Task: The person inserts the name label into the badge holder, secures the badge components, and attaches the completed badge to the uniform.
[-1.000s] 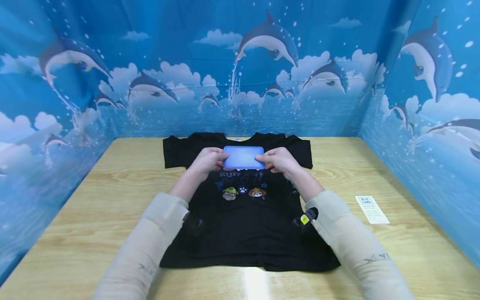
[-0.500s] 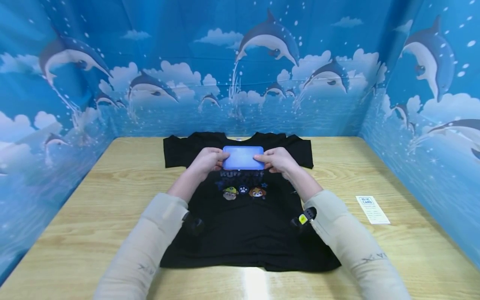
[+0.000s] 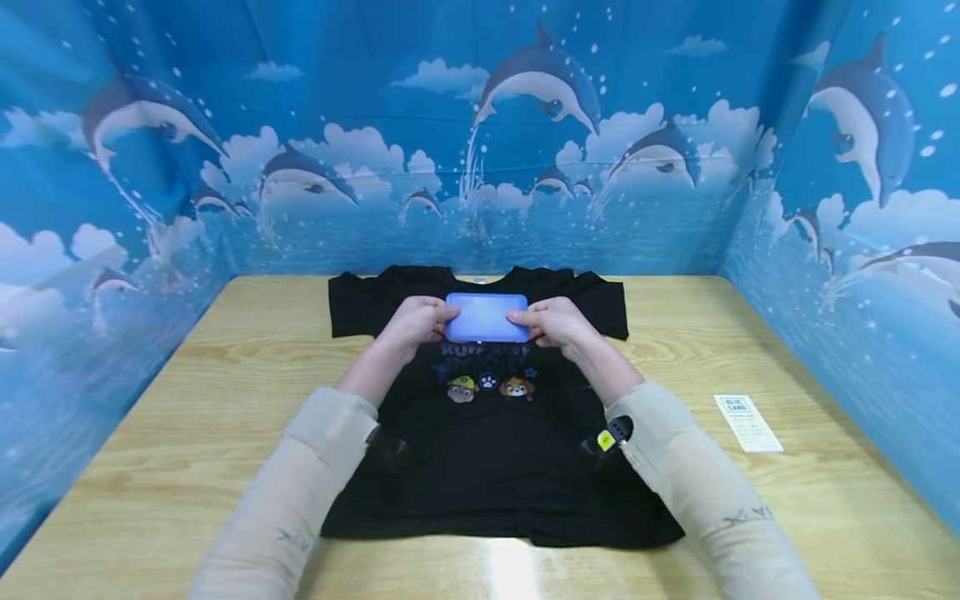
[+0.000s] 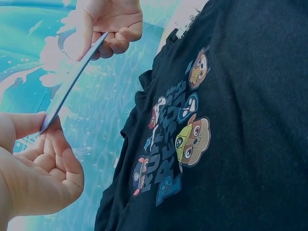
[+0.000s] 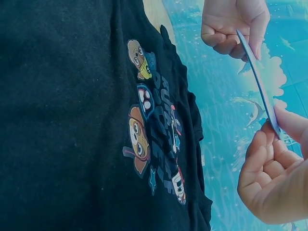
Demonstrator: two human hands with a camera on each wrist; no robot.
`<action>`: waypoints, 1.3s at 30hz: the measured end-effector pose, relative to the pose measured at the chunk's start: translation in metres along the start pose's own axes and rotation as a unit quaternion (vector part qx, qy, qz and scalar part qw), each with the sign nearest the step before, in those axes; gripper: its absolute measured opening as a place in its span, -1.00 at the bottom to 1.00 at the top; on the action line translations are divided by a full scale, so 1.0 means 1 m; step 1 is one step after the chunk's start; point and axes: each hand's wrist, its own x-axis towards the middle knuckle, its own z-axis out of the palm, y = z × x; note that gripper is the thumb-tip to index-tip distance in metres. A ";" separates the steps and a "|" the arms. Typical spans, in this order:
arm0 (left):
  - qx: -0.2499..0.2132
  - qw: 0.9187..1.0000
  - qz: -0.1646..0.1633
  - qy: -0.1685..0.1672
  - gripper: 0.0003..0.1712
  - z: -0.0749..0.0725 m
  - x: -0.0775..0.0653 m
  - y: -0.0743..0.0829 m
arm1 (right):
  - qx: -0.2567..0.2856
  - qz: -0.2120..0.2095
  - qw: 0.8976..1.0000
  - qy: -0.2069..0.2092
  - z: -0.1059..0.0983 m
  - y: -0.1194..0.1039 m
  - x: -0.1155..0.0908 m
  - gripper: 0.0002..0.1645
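Both my hands hold up a thin blue rectangular panel (image 3: 487, 317) with rounded corners, about the size of a phone. My left hand (image 3: 418, 322) pinches its left end, and my right hand (image 3: 558, 322) pinches the right end, thumbs on the near face. Edge-on in the left wrist view, the panel (image 4: 72, 83) looks very thin between thumb and curled fingers of the left hand (image 4: 45, 178). The right wrist view has the right hand (image 5: 274, 180) gripping it likewise. Below lies a black T-shirt (image 3: 487, 467), spread flat with cartoon dogs and lettering, its upper print partly hidden by the panel.
A pale wooden table (image 3: 255, 375) carries the shirt. On the right lies a white printed card (image 3: 748, 423). Blue dolphin-print curtains (image 3: 360, 225) enclose the back and both sides. Small dark devices (image 3: 617, 432) sit on the wrists.
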 end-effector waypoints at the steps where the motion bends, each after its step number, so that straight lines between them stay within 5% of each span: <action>1: 0.001 1.000 -0.001 0.000 -0.72 0.000 0.000 0.000 | 0.002 0.000 1.000 -0.001 0.000 0.000 0.000 -0.70; 20: 0.000 1.000 -0.010 0.015 -0.70 -0.002 0.000 0.001 | 0.019 0.008 1.000 -0.001 0.002 0.002 0.003 -0.69; 30: 0.009 1.000 -0.009 0.020 -0.71 -0.001 -0.001 0.000 | -0.094 -0.031 0.995 0.012 0.000 0.001 -0.002 -0.63; 39: 0.006 1.000 -0.008 0.021 -0.69 0.001 0.000 0.000 | -0.041 -0.015 0.999 -0.007 -0.001 -0.001 -0.005 -0.67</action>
